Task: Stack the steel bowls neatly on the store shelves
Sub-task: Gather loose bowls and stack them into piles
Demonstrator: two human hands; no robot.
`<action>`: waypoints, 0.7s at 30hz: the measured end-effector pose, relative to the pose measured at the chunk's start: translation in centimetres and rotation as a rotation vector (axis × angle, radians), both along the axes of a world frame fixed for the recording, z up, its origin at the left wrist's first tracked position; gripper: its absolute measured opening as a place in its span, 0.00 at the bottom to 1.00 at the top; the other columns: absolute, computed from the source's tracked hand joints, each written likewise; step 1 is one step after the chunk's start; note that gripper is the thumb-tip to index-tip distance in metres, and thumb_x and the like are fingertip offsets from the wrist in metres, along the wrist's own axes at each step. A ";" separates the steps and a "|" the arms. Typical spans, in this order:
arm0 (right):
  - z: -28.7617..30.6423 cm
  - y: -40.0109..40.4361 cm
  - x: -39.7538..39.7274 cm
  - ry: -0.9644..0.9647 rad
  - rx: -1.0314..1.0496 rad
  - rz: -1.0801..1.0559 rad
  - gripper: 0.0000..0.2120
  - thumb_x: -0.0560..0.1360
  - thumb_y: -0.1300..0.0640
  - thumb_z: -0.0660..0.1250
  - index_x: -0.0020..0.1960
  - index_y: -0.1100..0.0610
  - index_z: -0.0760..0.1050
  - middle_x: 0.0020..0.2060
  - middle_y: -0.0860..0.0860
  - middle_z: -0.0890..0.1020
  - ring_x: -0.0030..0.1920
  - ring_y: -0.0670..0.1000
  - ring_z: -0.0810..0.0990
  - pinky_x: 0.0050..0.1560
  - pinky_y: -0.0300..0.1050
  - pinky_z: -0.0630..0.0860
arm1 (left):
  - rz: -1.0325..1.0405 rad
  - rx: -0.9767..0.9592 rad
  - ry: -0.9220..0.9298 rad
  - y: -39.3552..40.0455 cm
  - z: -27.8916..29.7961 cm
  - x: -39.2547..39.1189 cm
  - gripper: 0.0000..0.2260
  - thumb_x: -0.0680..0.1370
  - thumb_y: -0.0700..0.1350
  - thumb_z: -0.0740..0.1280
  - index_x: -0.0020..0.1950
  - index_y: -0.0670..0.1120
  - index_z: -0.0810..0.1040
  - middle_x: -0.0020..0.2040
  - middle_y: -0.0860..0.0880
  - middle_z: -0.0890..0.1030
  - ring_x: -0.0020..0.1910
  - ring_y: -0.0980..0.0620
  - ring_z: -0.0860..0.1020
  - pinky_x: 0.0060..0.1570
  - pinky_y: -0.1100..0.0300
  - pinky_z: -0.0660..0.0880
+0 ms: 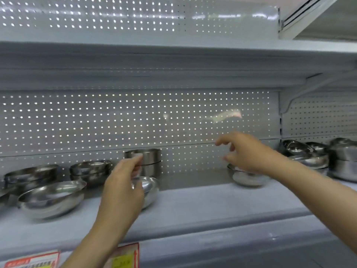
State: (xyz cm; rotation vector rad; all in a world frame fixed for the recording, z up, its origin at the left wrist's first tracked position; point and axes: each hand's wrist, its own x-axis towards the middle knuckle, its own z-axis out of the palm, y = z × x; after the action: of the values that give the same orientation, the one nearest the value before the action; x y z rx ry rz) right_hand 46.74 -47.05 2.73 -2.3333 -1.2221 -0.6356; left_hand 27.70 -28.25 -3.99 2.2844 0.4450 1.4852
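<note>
The one head-worn camera is looking forward and slightly down at the shelf point(193, 202), sitting close in front of it. It is facing the perforated back panel point(135, 120) squarely, with the upper shelf point(154, 60) hanging above the shelf and price tags point(125, 256) lying below its front edge. No second view is sharing the scene.

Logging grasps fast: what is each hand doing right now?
Left hand: fingers on a steel bowl, grip unclear.
Right hand: open, above a small bowl.
</note>
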 end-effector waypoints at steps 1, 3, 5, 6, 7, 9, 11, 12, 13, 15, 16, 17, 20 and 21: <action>0.4 -1.3 1.6 0.036 0.013 -0.044 0.18 0.74 0.58 0.68 0.63 0.49 0.74 0.60 0.51 0.75 0.50 0.48 0.72 0.47 0.40 0.68 | -0.058 0.010 0.050 -1.3 0.4 1.3 0.26 0.71 0.28 0.65 0.66 0.45 0.73 0.53 0.56 0.74 0.52 0.57 0.75 0.54 0.68 0.67; 0.9 -3.7 4.7 0.092 0.015 -0.120 0.20 0.73 0.59 0.69 0.64 0.50 0.73 0.61 0.53 0.75 0.52 0.51 0.75 0.48 0.41 0.70 | -0.178 -0.026 0.174 -3.6 1.2 4.5 0.26 0.72 0.30 0.65 0.68 0.46 0.71 0.56 0.55 0.75 0.54 0.58 0.75 0.56 0.69 0.68; 0.8 -5.6 7.4 0.119 -0.055 -0.167 0.21 0.72 0.58 0.69 0.64 0.50 0.73 0.62 0.52 0.75 0.56 0.52 0.75 0.50 0.42 0.70 | -0.265 -0.114 0.313 -5.4 1.7 8.0 0.26 0.72 0.33 0.65 0.69 0.47 0.70 0.61 0.52 0.76 0.59 0.55 0.75 0.62 0.64 0.70; 0.6 -6.2 8.5 0.136 -0.110 -0.169 0.21 0.72 0.57 0.69 0.64 0.49 0.73 0.61 0.50 0.76 0.56 0.52 0.75 0.51 0.41 0.70 | -0.292 -0.163 0.381 -6.2 1.9 9.9 0.26 0.73 0.34 0.65 0.70 0.47 0.69 0.62 0.51 0.76 0.60 0.55 0.75 0.62 0.64 0.70; 0.3 -6.7 9.6 0.150 -0.165 -0.158 0.20 0.71 0.56 0.70 0.63 0.48 0.74 0.59 0.48 0.77 0.55 0.50 0.75 0.51 0.41 0.70 | -0.315 -0.214 0.442 -6.9 2.1 11.7 0.25 0.74 0.35 0.65 0.70 0.47 0.68 0.62 0.51 0.76 0.61 0.54 0.75 0.60 0.65 0.70; -0.7 -7.4 11.3 0.148 -0.247 -0.103 0.15 0.72 0.54 0.69 0.58 0.48 0.76 0.55 0.45 0.79 0.51 0.47 0.77 0.48 0.38 0.72 | -0.361 -0.321 0.539 -8.0 2.3 15.3 0.22 0.74 0.35 0.64 0.68 0.48 0.69 0.59 0.51 0.74 0.57 0.53 0.74 0.53 0.65 0.70; -1.6 -7.8 12.7 0.119 -0.285 -0.015 0.09 0.73 0.54 0.68 0.53 0.48 0.78 0.48 0.44 0.80 0.46 0.43 0.77 0.44 0.32 0.71 | -0.351 -0.369 0.611 -8.9 2.4 18.5 0.15 0.75 0.35 0.62 0.59 0.49 0.70 0.55 0.50 0.72 0.50 0.51 0.70 0.50 0.65 0.67; -2.0 -7.8 13.3 0.094 -0.296 0.022 0.07 0.73 0.54 0.68 0.51 0.49 0.79 0.46 0.44 0.80 0.44 0.42 0.77 0.43 0.33 0.71 | -0.328 -0.371 0.643 -9.1 2.4 19.9 0.13 0.75 0.36 0.63 0.57 0.48 0.69 0.55 0.48 0.72 0.49 0.50 0.69 0.50 0.64 0.67; -2.4 -7.8 13.9 0.072 -0.299 0.053 0.04 0.74 0.53 0.68 0.48 0.51 0.79 0.43 0.45 0.81 0.42 0.43 0.76 0.42 0.34 0.70 | -0.300 -0.363 0.676 -9.3 2.3 21.1 0.13 0.75 0.37 0.63 0.58 0.48 0.69 0.57 0.47 0.74 0.49 0.50 0.69 0.51 0.63 0.68; -3.2 -7.8 14.7 0.056 -0.279 0.106 0.05 0.74 0.52 0.69 0.41 0.52 0.78 0.38 0.47 0.80 0.36 0.42 0.74 0.38 0.34 0.68 | -0.230 -0.325 0.734 -9.3 2.0 22.8 0.15 0.74 0.41 0.65 0.60 0.46 0.71 0.55 0.48 0.75 0.49 0.49 0.72 0.50 0.61 0.70; -3.4 -7.7 15.0 0.054 -0.258 0.124 0.06 0.73 0.51 0.69 0.39 0.51 0.76 0.36 0.47 0.79 0.34 0.41 0.72 0.36 0.34 0.68 | -0.202 -0.311 0.750 -9.2 1.8 23.4 0.15 0.73 0.43 0.65 0.60 0.45 0.71 0.53 0.48 0.76 0.49 0.49 0.73 0.48 0.61 0.70; -3.6 -7.7 15.3 0.051 -0.240 0.138 0.08 0.73 0.51 0.69 0.37 0.50 0.75 0.35 0.47 0.79 0.33 0.40 0.71 0.36 0.34 0.67 | -0.184 -0.312 0.761 -9.1 1.6 23.9 0.15 0.73 0.44 0.66 0.59 0.44 0.72 0.53 0.48 0.77 0.50 0.49 0.74 0.47 0.61 0.70; -3.8 -7.8 15.5 0.079 -0.268 0.174 0.08 0.75 0.48 0.66 0.36 0.42 0.74 0.36 0.43 0.79 0.34 0.38 0.73 0.36 0.34 0.69 | -0.212 -0.379 0.761 -8.6 0.9 25.0 0.15 0.72 0.41 0.67 0.58 0.43 0.72 0.53 0.47 0.77 0.48 0.50 0.73 0.51 0.59 0.72; -3.8 -7.8 15.4 0.098 -0.296 0.189 0.08 0.75 0.46 0.65 0.38 0.41 0.75 0.37 0.42 0.80 0.36 0.37 0.75 0.37 0.35 0.70 | -0.243 -0.421 0.748 -8.3 0.7 25.2 0.15 0.71 0.39 0.67 0.57 0.42 0.73 0.50 0.47 0.76 0.47 0.50 0.72 0.52 0.59 0.73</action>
State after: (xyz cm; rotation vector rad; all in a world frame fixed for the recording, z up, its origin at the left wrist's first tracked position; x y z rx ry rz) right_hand 62.18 -54.87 -1.04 -2.4071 -1.5562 -0.2893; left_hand 52.85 -36.60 -3.26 2.3524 0.5803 0.3335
